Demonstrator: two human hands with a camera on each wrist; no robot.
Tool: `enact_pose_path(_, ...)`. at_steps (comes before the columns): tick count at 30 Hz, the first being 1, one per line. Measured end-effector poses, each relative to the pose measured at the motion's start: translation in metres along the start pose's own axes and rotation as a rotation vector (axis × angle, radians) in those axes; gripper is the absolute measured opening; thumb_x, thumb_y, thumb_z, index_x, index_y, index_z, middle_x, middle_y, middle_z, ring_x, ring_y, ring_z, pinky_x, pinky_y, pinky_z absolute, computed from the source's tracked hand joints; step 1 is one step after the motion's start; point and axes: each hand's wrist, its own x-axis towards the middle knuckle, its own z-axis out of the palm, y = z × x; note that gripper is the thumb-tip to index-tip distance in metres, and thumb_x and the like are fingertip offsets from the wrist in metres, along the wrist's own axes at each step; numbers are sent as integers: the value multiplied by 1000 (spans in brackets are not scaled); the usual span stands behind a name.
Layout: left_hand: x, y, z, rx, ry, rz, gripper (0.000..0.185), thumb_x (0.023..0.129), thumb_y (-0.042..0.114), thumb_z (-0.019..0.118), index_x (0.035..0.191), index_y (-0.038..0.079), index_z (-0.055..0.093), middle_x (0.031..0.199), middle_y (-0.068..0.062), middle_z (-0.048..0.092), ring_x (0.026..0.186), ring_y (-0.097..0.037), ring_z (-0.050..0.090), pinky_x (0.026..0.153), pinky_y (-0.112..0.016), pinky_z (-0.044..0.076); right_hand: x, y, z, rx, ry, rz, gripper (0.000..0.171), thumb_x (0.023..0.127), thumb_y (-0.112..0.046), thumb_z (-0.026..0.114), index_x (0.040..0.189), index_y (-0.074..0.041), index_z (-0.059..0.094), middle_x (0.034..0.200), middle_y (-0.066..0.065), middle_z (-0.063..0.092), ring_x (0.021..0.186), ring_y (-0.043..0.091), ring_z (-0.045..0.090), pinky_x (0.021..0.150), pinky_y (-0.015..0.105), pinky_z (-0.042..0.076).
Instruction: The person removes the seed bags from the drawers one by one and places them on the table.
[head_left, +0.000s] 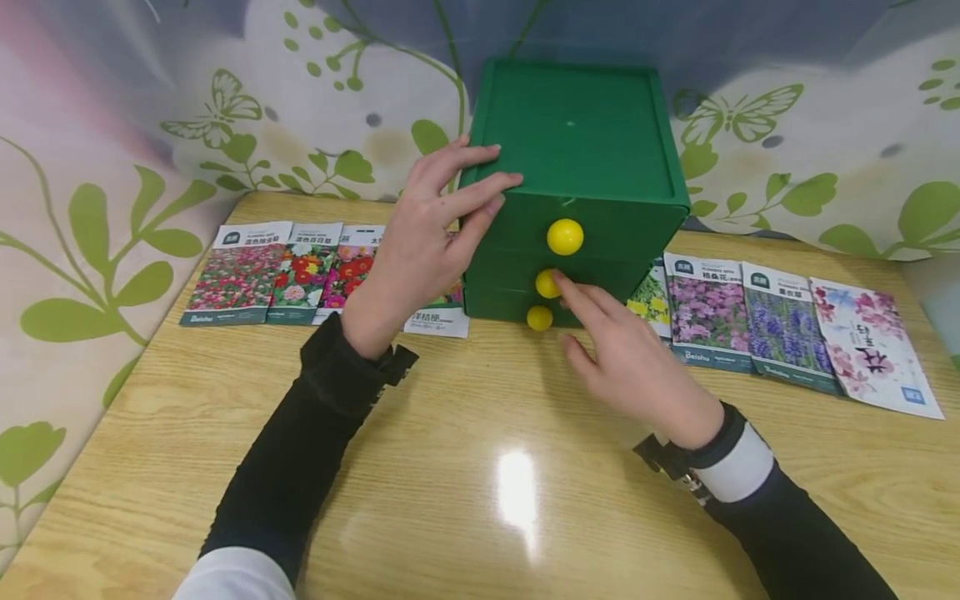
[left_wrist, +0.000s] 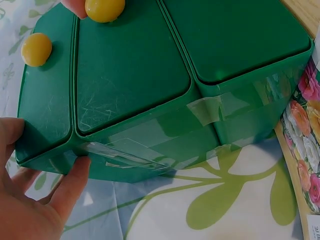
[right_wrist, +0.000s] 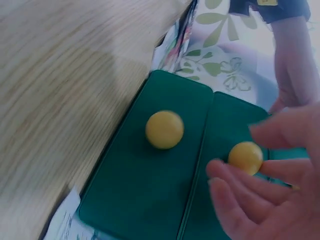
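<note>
A green drawer box (head_left: 573, 133) stands against the patterned backdrop, with three yellow round knobs down its front: a top knob (head_left: 565, 237), a middle knob (head_left: 546, 284) and a bottom knob (head_left: 539, 317). My left hand (head_left: 435, 221) rests on the box's upper left edge, its fingers fairly straight; in the left wrist view its fingertips (left_wrist: 80, 167) touch the box near that corner. With its index finger, my right hand (head_left: 630, 354) touches the middle knob; its thumb stands apart from the knob. All drawers look closed in the left wrist view.
Flower seed packets (head_left: 242, 275) lie overlapping on the wooden table (head_left: 450, 467) left of the box. More seed packets (head_left: 783, 325) are spread to its right. Strips of clear tape (left_wrist: 205, 110) cross the box's side. A leaf-patterned backdrop (head_left: 315, 108) rises behind.
</note>
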Motion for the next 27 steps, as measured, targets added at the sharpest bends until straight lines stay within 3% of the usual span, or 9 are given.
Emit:
enact_pose_path(3, -1, -1, 0, 3, 9, 15, 25, 102, 14, 59, 122, 11, 73, 136, -16, 58, 141, -31, 38, 117, -36, 22, 1, 0, 1, -27, 64, 11, 44, 96, -7, 58, 140, -3, 50, 114, 14, 66, 87, 26, 66, 67, 38, 53)
enact_pose_path(5, -1, -1, 1, 3, 12, 19, 25, 102, 15, 58, 122, 11, 73, 135, -16, 58, 141, -31, 38, 117, -36, 22, 2, 1, 2, -46, 92, 11, 30, 96, -6, 57, 126, -2, 58, 104, 11, 69, 70, 20, 62, 58, 34, 48)
enact_pose_path(8, -1, -2, 1, 2, 19, 23, 25, 102, 15, 59, 122, 11, 73, 135, -16, 58, 140, -31, 38, 117, -36, 22, 3, 3, 6, -64, 66, 11, 22, 96, -6, 57, 116, -1, 64, 98, 9, 69, 60, 16, 53, 54, 31, 44)
enact_pose_path(11, -1, -3, 1, -2, 28, 29, 24, 102, 15, 59, 121, 11, 73, 134, -17, 58, 140, -31, 39, 116, -37, 23, 4, 5, 13, -66, -15, 21, 27, 97, -9, 59, 123, -1, 63, 100, 11, 69, 67, 18, 59, 59, 34, 50)
enact_pose_path(14, -1, -3, 1, -2, 32, 31, 24, 101, 15, 60, 121, 11, 73, 134, -17, 58, 140, -31, 39, 117, -37, 23, 5, 8, 21, -55, -103, 42, 39, 98, -12, 61, 136, -4, 56, 107, 15, 68, 85, 26, 67, 71, 42, 55)
enact_pose_path(17, -1, -4, 1, -2, 34, 34, 24, 101, 15, 60, 121, 11, 73, 134, -17, 58, 140, -32, 39, 116, -37, 23, 5, 10, 27, -44, -155, 42, 46, 99, -13, 61, 143, -6, 51, 117, 17, 65, 100, 30, 65, 82, 47, 54)
enact_pose_path(20, -1, -4, 1, -2, 35, 35, 24, 101, 15, 60, 121, 11, 73, 135, -16, 58, 140, -32, 39, 116, -37, 23, 6, 11, 32, -45, -156, 19, 46, 99, -14, 61, 143, -5, 51, 121, 17, 62, 106, 31, 63, 89, 47, 52)
enact_pose_path(27, -1, -3, 1, 3, 23, 24, 25, 101, 14, 60, 123, 11, 72, 135, -16, 58, 140, -31, 38, 116, -36, 24, 7, 11, 33, -63, -145, 9, 38, 100, -16, 59, 136, -6, 57, 115, 14, 66, 101, 28, 65, 86, 45, 53)
